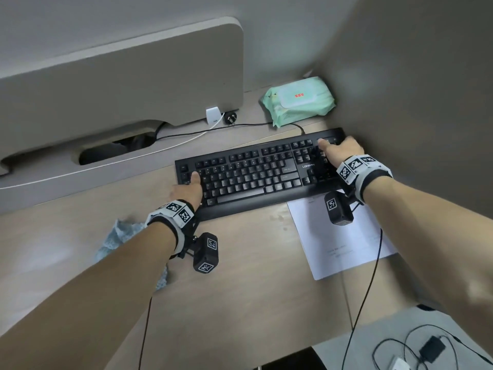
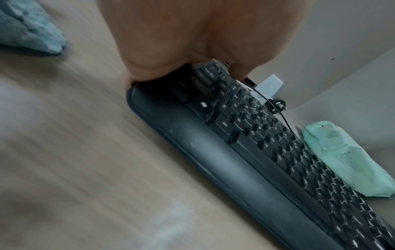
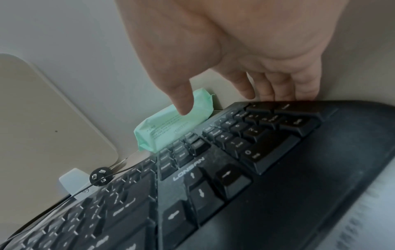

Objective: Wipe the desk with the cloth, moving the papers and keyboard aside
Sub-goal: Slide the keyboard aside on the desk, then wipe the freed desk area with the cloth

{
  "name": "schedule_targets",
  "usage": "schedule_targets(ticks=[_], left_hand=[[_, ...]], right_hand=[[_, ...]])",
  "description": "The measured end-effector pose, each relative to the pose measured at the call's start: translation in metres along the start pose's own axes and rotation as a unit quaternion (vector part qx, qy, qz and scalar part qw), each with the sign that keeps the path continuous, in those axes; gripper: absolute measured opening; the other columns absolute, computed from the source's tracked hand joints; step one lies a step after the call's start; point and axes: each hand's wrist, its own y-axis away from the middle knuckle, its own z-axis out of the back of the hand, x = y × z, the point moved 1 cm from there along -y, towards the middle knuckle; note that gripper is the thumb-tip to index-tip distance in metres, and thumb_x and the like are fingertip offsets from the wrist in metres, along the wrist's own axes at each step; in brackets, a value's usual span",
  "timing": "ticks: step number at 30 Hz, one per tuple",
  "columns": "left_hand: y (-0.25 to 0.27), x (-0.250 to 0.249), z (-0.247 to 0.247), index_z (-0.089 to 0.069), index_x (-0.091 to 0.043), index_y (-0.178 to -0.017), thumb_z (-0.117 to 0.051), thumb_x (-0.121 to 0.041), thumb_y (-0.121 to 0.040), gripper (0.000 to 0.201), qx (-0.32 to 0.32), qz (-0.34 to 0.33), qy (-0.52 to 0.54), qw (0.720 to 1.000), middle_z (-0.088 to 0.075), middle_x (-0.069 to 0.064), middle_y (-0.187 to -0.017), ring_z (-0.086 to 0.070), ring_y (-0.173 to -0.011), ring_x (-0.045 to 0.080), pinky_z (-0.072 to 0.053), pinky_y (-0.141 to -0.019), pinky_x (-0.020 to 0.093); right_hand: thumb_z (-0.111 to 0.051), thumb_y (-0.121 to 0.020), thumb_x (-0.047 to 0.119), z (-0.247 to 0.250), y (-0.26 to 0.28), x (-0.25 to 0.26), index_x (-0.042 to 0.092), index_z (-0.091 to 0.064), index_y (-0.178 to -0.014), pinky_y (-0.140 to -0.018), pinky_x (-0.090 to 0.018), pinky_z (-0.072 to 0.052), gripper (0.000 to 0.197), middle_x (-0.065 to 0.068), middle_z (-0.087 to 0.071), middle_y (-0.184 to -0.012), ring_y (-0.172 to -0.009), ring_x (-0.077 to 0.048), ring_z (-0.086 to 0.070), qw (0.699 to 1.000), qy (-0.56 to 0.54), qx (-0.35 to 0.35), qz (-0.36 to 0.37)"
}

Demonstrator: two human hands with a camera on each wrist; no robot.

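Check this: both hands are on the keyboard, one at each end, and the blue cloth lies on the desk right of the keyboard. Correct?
Only the side is wrong: the blue cloth lies on the desk left of the keyboard, by the left forearm, as the head view shows. The left hand and right hand are at its ends.

A left hand (image 2: pixel 192 33) gripped one end of the keyboard (image 2: pixel 213 157) on the desk (image 2: pixel 85 152). A blue cloth (image 2: pixel 27 28) lay nearby, a green pack (image 2: pixel 346 160) behind.

Matt black plastic keyboard (image 1: pixel 253 174), smooth wood-grain desk (image 1: pixel 253 276), nubbly cloth (image 1: pixel 117 236).
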Motion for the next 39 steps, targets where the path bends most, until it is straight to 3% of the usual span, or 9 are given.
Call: schedule_targets(ticks=[6, 11, 15, 20, 25, 28, 35, 37, 39], left_hand=[[-0.006, 0.003, -0.007, -0.043, 0.004, -0.137, -0.031, -0.075, -0.084, 0.096, -0.013, -0.001, -0.031, 0.999, -0.049, 0.025, -0.139, -0.05, -0.124, 0.041, -0.036, -0.106, 0.044], [-0.01, 0.003, -0.003, -0.034, 0.003, -0.143, -0.032, -0.067, -0.089, 0.089, -0.017, -0.026, -0.134, 0.99, -0.034, 0.027, -0.147, -0.035, -0.134, 0.041, -0.027, -0.113, 0.048], [-0.018, 0.009, 0.013, -0.053, 0.002, -0.127, -0.036, -0.061, -0.092, 0.074, 0.028, -0.073, -0.121, 0.99, -0.056, 0.022, -0.129, -0.055, -0.115, 0.039, -0.044, -0.098, 0.04], [-0.024, 0.037, 0.069, -0.057, -0.006, -0.115, -0.049, -0.041, -0.093, 0.042, 0.019, -0.146, -0.131, 0.98, -0.062, 0.014, -0.119, -0.057, -0.102, 0.033, -0.042, -0.081, 0.032], [-0.048, 0.104, 0.145, -0.058, -0.01, -0.096, -0.048, -0.029, -0.091, 0.022, -0.055, -0.17, -0.151, 0.972, -0.065, 0.014, -0.105, -0.061, -0.096, 0.035, -0.05, -0.084, 0.036], [-0.064, 0.147, 0.185, -0.061, -0.007, -0.105, -0.047, -0.025, -0.092, 0.026, -0.079, -0.181, -0.187, 0.962, -0.063, 0.018, -0.11, -0.059, -0.1, 0.037, -0.046, -0.083, 0.035], [-0.088, 0.228, 0.22, -0.044, -0.014, -0.141, -0.049, -0.033, -0.092, 0.053, -0.032, -0.161, -0.303, 0.939, -0.037, 0.015, -0.149, -0.042, -0.129, 0.039, -0.037, -0.108, 0.042], [-0.091, 0.24, 0.219, -0.043, -0.014, -0.14, -0.048, -0.036, -0.091, 0.054, -0.018, -0.161, -0.315, 0.935, -0.033, 0.013, -0.152, -0.039, -0.13, 0.038, -0.035, -0.11, 0.041], [-0.091, 0.243, 0.217, -0.046, -0.013, -0.137, -0.047, -0.039, -0.089, 0.054, -0.016, -0.167, -0.327, 0.93, -0.035, 0.011, -0.149, -0.04, -0.128, 0.038, -0.035, -0.109, 0.042]], right_hand=[[-0.062, -0.086, 0.048, -0.002, 0.004, -0.003, 0.006, -0.046, -0.134, -0.098, -0.037, -0.041, 0.065, -0.017, -0.051, -0.136, -0.125, -0.035, -0.05, 0.999, 0.027, -0.005, 0.021], [-0.061, -0.087, 0.046, -0.022, 0.025, 0.011, 0.006, -0.049, -0.127, -0.101, -0.047, -0.043, 0.058, -0.018, -0.046, -0.137, -0.125, -0.038, -0.047, 0.992, 0.096, -0.022, 0.081], [-0.061, -0.088, 0.044, -0.05, 0.056, 0.037, 0.006, -0.051, -0.127, -0.104, -0.047, -0.041, 0.055, -0.017, -0.046, -0.136, -0.126, -0.036, -0.045, 0.984, 0.1, -0.011, 0.147], [-0.062, -0.089, 0.04, -0.105, 0.125, 0.085, 0.011, -0.063, -0.117, -0.097, -0.035, -0.043, 0.04, -0.015, -0.06, -0.123, -0.116, -0.033, -0.056, 0.958, 0.1, 0.068, 0.262], [-0.066, -0.086, 0.033, -0.169, 0.21, 0.127, 0.015, -0.067, -0.102, -0.092, -0.034, -0.049, 0.024, -0.009, -0.071, -0.103, -0.102, -0.028, -0.063, 0.905, 0.131, 0.192, 0.357], [-0.066, -0.086, 0.035, -0.203, 0.262, 0.14, 0.017, -0.065, -0.098, -0.085, -0.035, -0.051, 0.022, -0.005, -0.071, -0.095, -0.094, -0.026, -0.064, 0.857, 0.185, 0.239, 0.418], [-0.06, -0.087, 0.05, -0.275, 0.37, 0.118, 0.027, -0.037, -0.14, -0.069, -0.035, -0.04, 0.063, -0.007, -0.046, -0.125, -0.094, -0.029, -0.059, 0.685, 0.415, 0.292, 0.523], [-0.06, -0.088, 0.044, -0.287, 0.381, 0.105, 0.024, -0.036, -0.142, -0.063, -0.035, -0.04, 0.062, -0.013, -0.036, -0.132, -0.083, -0.032, -0.058, 0.667, 0.454, 0.279, 0.521], [-0.059, -0.091, 0.033, -0.287, 0.377, 0.103, 0.019, -0.038, -0.141, -0.064, -0.036, -0.043, 0.056, -0.016, -0.033, -0.136, -0.084, -0.034, -0.058, 0.692, 0.447, 0.267, 0.499]])
